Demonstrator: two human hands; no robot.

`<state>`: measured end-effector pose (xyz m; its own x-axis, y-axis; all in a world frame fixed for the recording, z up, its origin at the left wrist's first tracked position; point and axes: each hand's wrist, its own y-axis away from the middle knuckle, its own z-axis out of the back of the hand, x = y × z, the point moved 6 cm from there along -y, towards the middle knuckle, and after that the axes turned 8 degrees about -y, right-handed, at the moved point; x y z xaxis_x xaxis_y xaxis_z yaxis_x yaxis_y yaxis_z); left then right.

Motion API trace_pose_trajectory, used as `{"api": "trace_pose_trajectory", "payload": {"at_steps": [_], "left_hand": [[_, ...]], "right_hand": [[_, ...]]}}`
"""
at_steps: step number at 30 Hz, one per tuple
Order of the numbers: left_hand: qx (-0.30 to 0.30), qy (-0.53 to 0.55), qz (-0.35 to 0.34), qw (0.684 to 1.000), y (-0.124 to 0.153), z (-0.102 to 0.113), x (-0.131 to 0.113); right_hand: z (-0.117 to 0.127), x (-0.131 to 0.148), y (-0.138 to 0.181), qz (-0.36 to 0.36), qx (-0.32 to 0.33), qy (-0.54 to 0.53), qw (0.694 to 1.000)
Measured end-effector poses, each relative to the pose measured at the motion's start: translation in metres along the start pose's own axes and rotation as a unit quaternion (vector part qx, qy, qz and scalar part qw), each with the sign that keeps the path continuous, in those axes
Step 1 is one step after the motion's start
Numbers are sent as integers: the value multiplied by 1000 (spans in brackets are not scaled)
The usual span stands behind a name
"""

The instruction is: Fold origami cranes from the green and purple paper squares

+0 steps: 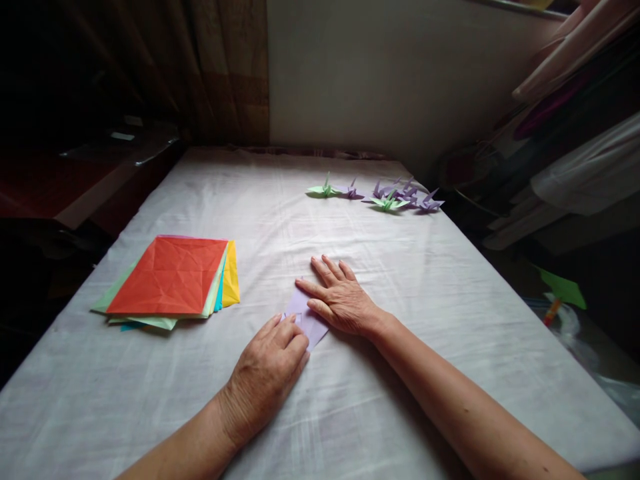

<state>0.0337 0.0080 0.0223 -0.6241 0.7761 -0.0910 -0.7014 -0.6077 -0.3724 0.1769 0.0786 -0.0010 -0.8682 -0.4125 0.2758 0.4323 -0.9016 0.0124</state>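
A folded pale purple paper (307, 319) lies on the white cloth in front of me. My right hand (337, 299) lies flat on it, fingers stretched out and pointing up and left. My left hand (270, 370) rests at the paper's near corner, fingers curled and pressed down on its edge. A stack of coloured paper squares (170, 283), with a creased orange sheet on top, sits to the left of my hands.
Several folded paper cranes (385, 195), purple and green, stand in a row at the far right of the cloth-covered table (150, 393). Dark furniture lies beyond the left edge. Hanging clothes and clutter crowd the right side, with a green paper (563, 287) below.
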Motion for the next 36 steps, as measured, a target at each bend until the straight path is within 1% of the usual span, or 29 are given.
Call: {"api": "trace_pose_trajectory", "payload": {"at_steps": [4,12,14,15,17,19,23,26,30,32,34,36], "left_hand": [[-1,2,1,1000,0,0,0],[-1,0,-2,1000,0,-1,0],[-2,-4,-3,1000,0,-1,0],[-3,-6,-3,1000,-1,0,0],[-6,-8,-2,1000,-1,1,0],[-9,-8,-2,1000,-1,2,0],[-12,-5,-8,1000,0,4,0],[-19,4,-11,1000,0,6,2],[-20,28,-7,999,-3,9,5],[-17,46,1,999,-3,11,8],[-1,68,9,998,-3,10,11],[26,87,14,996,0,9,15]], "right_hand": [[0,-1,-1,-16,-21,6,1000],[3,0,1,-23,-40,0,999],[4,5,5,-2,-40,-6,999],[3,10,8,19,-32,-10,999],[0,20,14,69,-3,-16,997],[-2,24,17,88,25,-17,996],[1,13,12,24,37,-12,999],[3,7,8,-2,33,-10,999],[2,6,7,-7,13,-14,1000],[2,4,8,-9,-11,-21,1000],[4,0,9,-11,-55,-38,998],[8,-7,12,-16,-114,-67,991]]}}
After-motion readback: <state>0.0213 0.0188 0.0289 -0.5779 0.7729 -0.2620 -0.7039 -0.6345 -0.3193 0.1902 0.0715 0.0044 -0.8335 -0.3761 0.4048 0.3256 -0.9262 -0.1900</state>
